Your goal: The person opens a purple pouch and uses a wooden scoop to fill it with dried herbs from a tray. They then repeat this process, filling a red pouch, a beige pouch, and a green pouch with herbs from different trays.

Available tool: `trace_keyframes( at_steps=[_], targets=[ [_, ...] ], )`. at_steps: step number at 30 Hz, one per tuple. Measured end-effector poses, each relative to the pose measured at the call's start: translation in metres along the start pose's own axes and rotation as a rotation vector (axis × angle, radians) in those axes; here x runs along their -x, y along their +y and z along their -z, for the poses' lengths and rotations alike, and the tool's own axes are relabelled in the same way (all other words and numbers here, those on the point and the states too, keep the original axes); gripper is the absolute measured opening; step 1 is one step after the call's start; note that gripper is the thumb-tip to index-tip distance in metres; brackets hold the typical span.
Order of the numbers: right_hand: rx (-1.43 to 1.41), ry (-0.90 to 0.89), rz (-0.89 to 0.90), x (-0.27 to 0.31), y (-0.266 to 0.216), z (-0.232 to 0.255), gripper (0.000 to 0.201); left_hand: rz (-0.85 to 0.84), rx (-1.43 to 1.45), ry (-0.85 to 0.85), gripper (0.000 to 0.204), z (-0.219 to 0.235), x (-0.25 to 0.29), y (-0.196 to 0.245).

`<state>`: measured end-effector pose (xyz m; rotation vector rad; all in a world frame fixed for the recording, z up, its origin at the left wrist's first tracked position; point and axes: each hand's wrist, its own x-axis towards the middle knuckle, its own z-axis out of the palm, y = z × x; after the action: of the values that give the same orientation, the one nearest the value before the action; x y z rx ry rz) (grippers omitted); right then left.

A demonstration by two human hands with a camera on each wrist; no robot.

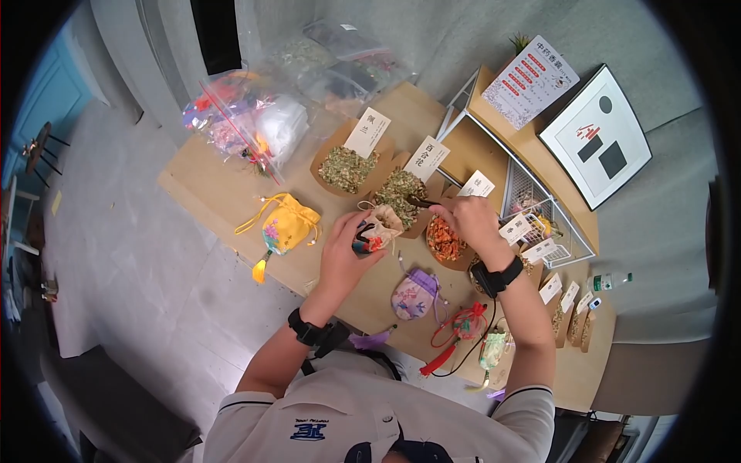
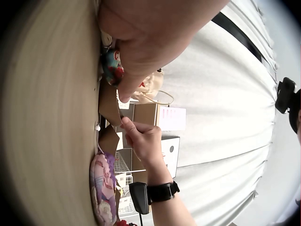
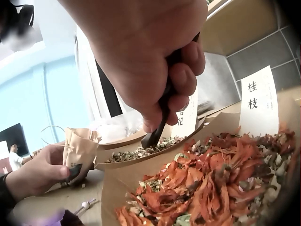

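Note:
My left hand grips a cream drawstring pouch with a colourful patterned lower part. Its gathered mouth is uppermost and stands open in the right wrist view. In my right hand is a dark spoon, fingers curled round the handle. The spoon's lower end reaches into greenish dried herbs in a brown paper box, just beside the pouch. Nearer the right wrist camera lie orange dried petals in another paper box, below the right hand.
Yellow, purple, red and pale green pouches lie on the wooden table. Plastic bags sit at the back left. More labelled herb boxes line the right, by a wire-sided shelf and a bottle.

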<state>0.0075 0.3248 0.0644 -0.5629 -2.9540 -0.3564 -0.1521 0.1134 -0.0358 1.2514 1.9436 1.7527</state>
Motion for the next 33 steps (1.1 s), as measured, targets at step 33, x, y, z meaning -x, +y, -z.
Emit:
trace_keyframes(
  at_steps=[33],
  targets=[
    [-0.168,-0.291,-0.047,-0.016,0.015,0.009,0.046,-0.006,0.022,-0.025,0.078,0.000,-0.002,-0.002]
  ],
)
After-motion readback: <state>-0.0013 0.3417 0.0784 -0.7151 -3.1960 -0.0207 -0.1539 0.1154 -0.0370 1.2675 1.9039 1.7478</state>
